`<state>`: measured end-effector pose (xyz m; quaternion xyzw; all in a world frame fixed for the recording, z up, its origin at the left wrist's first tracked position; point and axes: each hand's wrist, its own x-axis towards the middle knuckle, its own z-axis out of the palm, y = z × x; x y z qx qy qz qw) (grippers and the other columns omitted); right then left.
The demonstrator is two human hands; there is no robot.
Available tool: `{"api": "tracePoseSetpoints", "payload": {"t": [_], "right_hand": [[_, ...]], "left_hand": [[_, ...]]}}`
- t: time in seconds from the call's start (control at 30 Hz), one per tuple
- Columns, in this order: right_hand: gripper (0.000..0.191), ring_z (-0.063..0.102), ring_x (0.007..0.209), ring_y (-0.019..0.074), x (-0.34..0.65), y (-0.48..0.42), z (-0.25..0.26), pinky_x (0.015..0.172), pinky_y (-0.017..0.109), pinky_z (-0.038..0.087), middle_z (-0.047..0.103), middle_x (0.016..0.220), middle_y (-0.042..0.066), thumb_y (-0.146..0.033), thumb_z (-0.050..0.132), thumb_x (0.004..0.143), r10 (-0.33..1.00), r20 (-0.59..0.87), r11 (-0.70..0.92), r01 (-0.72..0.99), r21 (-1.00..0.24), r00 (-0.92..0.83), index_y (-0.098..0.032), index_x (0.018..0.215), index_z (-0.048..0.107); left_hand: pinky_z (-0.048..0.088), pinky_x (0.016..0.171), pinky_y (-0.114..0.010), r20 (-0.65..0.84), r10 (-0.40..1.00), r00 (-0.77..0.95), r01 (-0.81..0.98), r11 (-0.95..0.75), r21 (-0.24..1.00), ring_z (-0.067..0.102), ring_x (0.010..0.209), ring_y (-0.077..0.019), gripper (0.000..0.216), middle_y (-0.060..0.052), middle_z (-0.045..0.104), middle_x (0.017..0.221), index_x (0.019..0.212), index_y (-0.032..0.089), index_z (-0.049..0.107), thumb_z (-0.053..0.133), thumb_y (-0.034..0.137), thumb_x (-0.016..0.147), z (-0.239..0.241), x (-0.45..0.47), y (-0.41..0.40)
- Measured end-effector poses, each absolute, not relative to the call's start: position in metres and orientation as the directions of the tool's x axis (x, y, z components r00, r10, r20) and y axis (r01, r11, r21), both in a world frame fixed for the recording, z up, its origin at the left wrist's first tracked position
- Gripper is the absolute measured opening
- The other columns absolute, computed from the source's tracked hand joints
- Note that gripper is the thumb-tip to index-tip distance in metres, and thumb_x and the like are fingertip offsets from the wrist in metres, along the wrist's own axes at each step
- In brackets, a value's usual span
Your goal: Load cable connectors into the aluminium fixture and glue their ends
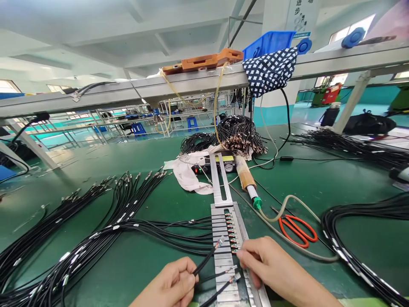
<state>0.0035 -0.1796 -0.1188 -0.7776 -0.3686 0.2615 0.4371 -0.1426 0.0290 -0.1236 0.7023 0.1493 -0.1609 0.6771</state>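
Note:
My left hand (174,281) is closed around a black cable (207,258), whose metal-tipped end points up and right over the slotted metal fixture (223,261). Two more cable ends (232,278) lie below it, across the lower part of the fixture. My right hand (271,265) has thumb and forefinger pressed together at the fixture's right rail, beside a seated connector end (234,251); what lies between the fingertips is hidden. Above, several black cables (194,233) rest in the slots, their small connectors with coloured wires lined up in a row (228,226).
Bundles of black cables (121,217) spread over the green table at left, with another coil (335,238) at right. Red-handled scissors (298,230) and a green-tipped syringe (254,196) with a hose lie right of the fixture. Behind stand a black control box (228,167) and a cable heap (238,132).

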Motion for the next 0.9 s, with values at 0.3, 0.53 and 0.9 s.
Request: {"api": "tracePoseSetpoints", "payload": {"t": [0.3,0.53,0.9], "right_hand": [[0.036,0.050,0.050,0.0134,0.012,-0.178,-0.120,0.050,0.023,0.032,0.060,0.054,-0.001,-0.036,0.039,0.093,0.772,0.007,-0.315,0.392,-0.864,0.636,-0.020,0.063,0.052],[0.035,0.051,0.051,0.0142,0.014,-0.178,-0.127,0.051,0.023,0.035,0.061,0.056,0.000,-0.039,0.039,0.093,0.742,0.010,-0.300,0.345,-0.889,0.670,-0.019,0.069,0.054],[0.035,0.053,0.055,0.0155,0.023,-0.182,-0.125,0.054,0.024,0.036,0.060,0.059,0.000,-0.042,0.040,0.092,0.706,0.016,-0.333,0.352,-0.875,0.708,-0.020,0.068,0.055]], "left_hand": [[0.028,0.057,-0.025,-0.334,0.152,0.930,0.367,-0.377,0.850,0.033,0.062,-0.0127,0.034,0.005,0.039,0.064,0.072,0.018,0.049,0.053,0.051,0.077,-0.111,-0.128,0.019],[0.031,0.063,-0.026,-0.282,0.199,0.938,0.340,-0.390,0.855,0.045,0.070,-0.0156,0.029,-0.002,0.052,0.081,0.077,0.013,0.068,0.057,0.038,0.069,-0.115,-0.116,0.017],[0.029,0.054,-0.023,-0.230,0.225,0.947,0.309,-0.437,0.845,0.039,0.058,-0.0121,0.016,0.005,0.046,0.059,0.068,0.016,0.056,0.055,0.032,0.072,-0.117,-0.095,0.013]]}}
